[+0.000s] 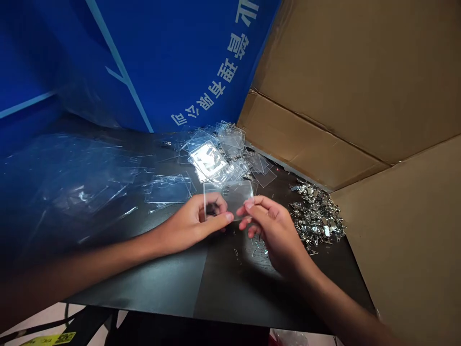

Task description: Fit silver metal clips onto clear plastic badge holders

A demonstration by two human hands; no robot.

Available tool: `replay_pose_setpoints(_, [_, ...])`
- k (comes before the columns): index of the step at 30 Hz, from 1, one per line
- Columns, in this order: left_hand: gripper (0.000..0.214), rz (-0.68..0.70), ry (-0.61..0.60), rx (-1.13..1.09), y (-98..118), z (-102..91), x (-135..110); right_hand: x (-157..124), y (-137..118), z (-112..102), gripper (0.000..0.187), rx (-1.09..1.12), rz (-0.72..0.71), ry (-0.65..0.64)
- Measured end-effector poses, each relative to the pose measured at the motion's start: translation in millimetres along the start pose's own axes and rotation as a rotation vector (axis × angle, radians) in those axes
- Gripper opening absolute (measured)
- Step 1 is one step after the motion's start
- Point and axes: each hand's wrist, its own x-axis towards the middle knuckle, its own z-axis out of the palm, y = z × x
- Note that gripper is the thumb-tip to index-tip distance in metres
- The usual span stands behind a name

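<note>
Between my two hands is a clear plastic badge holder (236, 194), raised a little above the dark table. My left hand (201, 218) grips its lower left part, thumb in front and fingers showing through the plastic behind. With thumb and fingertips, my right hand (270, 221) pinches the right edge; its other fingers are curled loosely below. Just beyond the hands lies a loose pile of similar clear holders (209, 161), one of them reflecting bright light. Whether anything small sits in the right fingertips is hidden.
Small metal clips (317, 216) are heaped at the right, against a cardboard wall (360, 96). More holders (167, 190) and a large clear plastic bag (65, 178) lie left. Tiny wire pieces (257, 247) are scattered on the table (162, 278). A blue printed sheet (173, 57) hangs behind.
</note>
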Motion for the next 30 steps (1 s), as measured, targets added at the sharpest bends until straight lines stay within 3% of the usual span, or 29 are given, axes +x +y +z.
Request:
replay_pose_setpoints(4, [0.043,0.028,-0.032,0.209,5.3,-3.6,-1.4,37.3,-36.8,-5.5,0.004,0.016,-0.022,0.162])
replay_pose_setpoints(6, [0.042,0.093,-0.020,0.359,7.1,-5.3,-2.1,65.7,-56.5,-8.8,0.013,-0.006,-0.080,0.338])
replay_pose_setpoints(8, [0.041,0.140,-0.021,0.458,7.8,-7.5,-2.1,97.0,-70.2,-12.0,0.021,-0.017,-0.114,0.422])
replay_pose_setpoints(12, [0.036,0.211,-0.011,0.563,4.6,-12.0,-0.7,149.6,-70.7,-18.5,0.026,-0.100,-0.105,0.506])
replay_pose_setpoints(15, [0.033,0.268,0.002,0.624,0.7,-13.8,0.9,167.4,-55.6,-24.6,0.012,-0.246,-0.042,0.493])
replay_pose_setpoints(19, [0.032,0.298,-0.032,0.711,3.6,-22.2,4.5,166.3,-40.7,-37.0,0.009,-0.522,-0.060,0.456])
replay_pose_setpoints(22, [0.030,0.250,-0.061,0.825,11.0,-46.7,9.3,158.4,-39.9,-47.4,0.010,-0.786,-0.143,0.442])
replay_pose_setpoints(26, [0.033,0.058,0.000,1.081,14.5,-98.5,14.7,139.6,-42.5,-56.5,0.030,-1.111,-0.213,0.464])
replay_pose_setpoints(28, [0.046,-0.102,0.021,1.252,14.0,-119.2,14.6,122.2,-41.3,-59.6,0.037,-1.220,-0.203,0.438])
replay_pose_setpoints(30, [0.061,-0.252,-0.002,1.349,14.8,-130.0,12.8,99.3,-37.7,-64.3,0.033,-1.299,-0.177,0.377])
